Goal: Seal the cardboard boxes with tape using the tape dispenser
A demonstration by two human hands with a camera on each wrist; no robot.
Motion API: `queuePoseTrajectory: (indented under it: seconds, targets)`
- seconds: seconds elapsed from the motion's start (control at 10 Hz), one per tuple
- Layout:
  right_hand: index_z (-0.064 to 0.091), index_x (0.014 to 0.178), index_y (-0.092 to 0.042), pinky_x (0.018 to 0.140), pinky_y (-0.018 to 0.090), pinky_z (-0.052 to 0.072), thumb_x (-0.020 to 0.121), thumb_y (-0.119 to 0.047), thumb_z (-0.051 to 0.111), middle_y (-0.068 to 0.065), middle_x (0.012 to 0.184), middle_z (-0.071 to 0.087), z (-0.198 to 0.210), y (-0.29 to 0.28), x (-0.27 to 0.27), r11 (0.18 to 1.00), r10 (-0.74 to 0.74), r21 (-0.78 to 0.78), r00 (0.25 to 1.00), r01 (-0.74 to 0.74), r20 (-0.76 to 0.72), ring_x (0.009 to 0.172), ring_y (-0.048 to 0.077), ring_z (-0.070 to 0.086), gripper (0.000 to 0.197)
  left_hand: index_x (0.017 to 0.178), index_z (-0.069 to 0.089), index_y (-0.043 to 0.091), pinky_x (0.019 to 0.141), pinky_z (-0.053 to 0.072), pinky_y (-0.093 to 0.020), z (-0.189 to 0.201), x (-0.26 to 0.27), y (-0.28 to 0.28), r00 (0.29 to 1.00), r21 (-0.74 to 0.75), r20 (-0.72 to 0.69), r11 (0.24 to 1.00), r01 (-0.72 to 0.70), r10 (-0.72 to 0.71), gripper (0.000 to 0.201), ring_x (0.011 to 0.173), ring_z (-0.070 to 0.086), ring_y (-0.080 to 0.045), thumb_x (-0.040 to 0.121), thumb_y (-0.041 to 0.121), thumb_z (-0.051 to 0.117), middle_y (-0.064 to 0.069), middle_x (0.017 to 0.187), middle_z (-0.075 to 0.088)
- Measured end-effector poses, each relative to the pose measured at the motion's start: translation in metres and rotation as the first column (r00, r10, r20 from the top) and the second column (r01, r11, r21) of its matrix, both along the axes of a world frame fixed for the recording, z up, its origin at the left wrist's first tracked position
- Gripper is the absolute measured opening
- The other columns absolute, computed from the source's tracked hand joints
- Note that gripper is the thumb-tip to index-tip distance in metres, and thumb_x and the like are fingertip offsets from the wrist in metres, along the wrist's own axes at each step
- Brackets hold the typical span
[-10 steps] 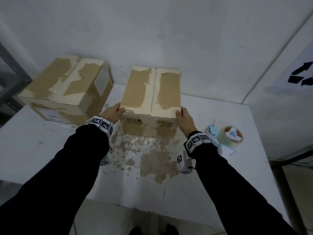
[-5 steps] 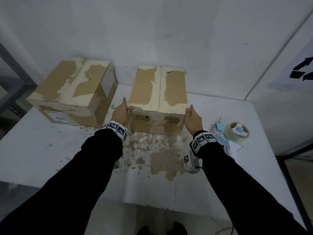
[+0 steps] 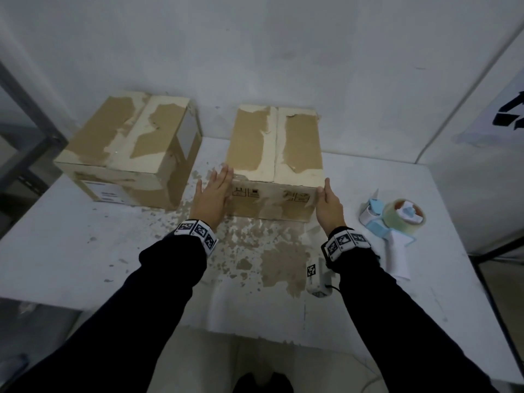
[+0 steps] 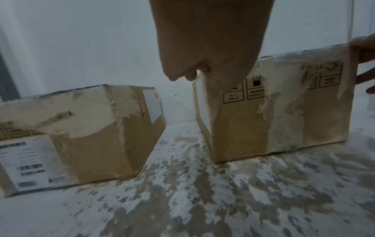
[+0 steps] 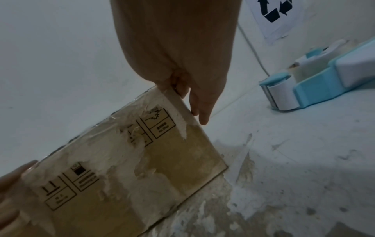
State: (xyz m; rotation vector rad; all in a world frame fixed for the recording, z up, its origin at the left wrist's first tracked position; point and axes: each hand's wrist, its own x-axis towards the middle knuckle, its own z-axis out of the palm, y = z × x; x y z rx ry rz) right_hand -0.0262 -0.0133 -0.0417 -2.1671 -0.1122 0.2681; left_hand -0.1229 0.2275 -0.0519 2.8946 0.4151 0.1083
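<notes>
A worn cardboard box [image 3: 275, 143] with closed top flaps stands on the white table [image 3: 71, 251], seen close up in the left wrist view [image 4: 284, 120] and in the right wrist view [image 5: 121, 168]. My left hand [image 3: 214, 191] lies flat against its left side, fingers straight. My right hand [image 3: 329, 199] presses its right side, thumb at the near top corner. A second box [image 3: 127, 143] sits to the left, apart from both hands. The blue and white tape dispenser [image 3: 394, 219] lies on the table right of my right wrist, untouched.
The table top is scuffed with brown patches in front of the box. A small white tagged device [image 3: 316, 276] lies near my right forearm. A grey metal frame [image 3: 22, 114] stands at the left. The wall runs close behind the boxes, with a recycling poster [image 3: 504, 112] at the right.
The box has shifted a little away from me with both hands on it. My left thumb has come off the box top and the left fingers now lie flat along the side.
</notes>
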Motion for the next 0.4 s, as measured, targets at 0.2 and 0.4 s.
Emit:
queuePoseTrajectory:
  seconds: [0.2, 0.4]
  targets:
    - [0.026, 0.15, -0.008, 0.104, 0.03, 0.03, 0.105, -0.03, 0.028, 0.015, 0.149, 0.042, 0.011, -0.008, -0.003, 0.994, 0.055, -0.092, 0.998, -0.052, 0.027, 0.136, 0.032, 0.039, 0.051, 0.15, -0.005, 0.021, 0.115, 0.011, -0.053, 0.01, -0.004, 0.001, 0.996, -0.1, -0.08, 0.994, 0.034, -0.042, 0.066, 0.146, 0.005, -0.02, 0.099, 0.021, 0.037, 0.006, 0.158, -0.009]
    - [0.042, 0.143, -0.009, 0.106, 0.027, 0.033, 0.099, -0.029, 0.048, 0.01, 0.143, 0.05, 0.027, -0.04, -0.001, 0.985, -0.098, 0.149, 0.989, 0.081, 0.109, 0.13, 0.021, 0.049, 0.049, 0.15, 0.013, 0.021, 0.107, 0.034, -0.051, 0.005, -0.029, 0.01, 0.972, -0.234, 0.187, 0.955, 0.182, -0.14, 0.059, 0.139, 0.029, -0.025, 0.097, 0.025, 0.039, 0.001, 0.159, 0.007]
